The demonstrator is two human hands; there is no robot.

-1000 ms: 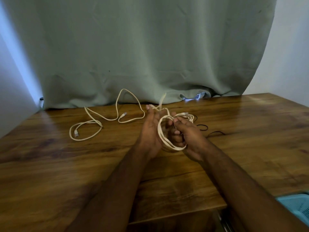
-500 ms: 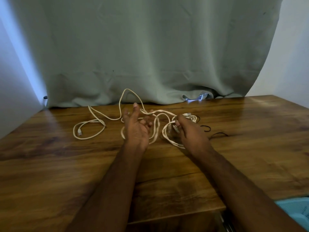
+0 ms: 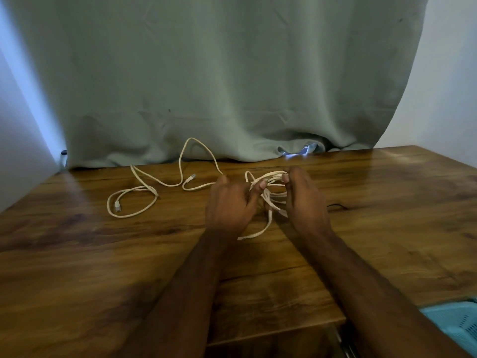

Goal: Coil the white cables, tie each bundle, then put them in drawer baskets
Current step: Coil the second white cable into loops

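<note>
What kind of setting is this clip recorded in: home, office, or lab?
Probably a room in a home, though that's a guess. A wooden table stands against a grey-green curtain between plain white walls, and a light blue plastic basket sits at the lower right. No lab or office equipment shows.

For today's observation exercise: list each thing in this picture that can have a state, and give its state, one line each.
white cable: partly coiled, untied, tail loose on the table.
left hand: fingers curled, gripping the cable.
right hand: pinching the coil's loops.
blue basket: at the lower right, only a corner shows, contents hidden.
curtain: drawn, hem on the table.
</note>
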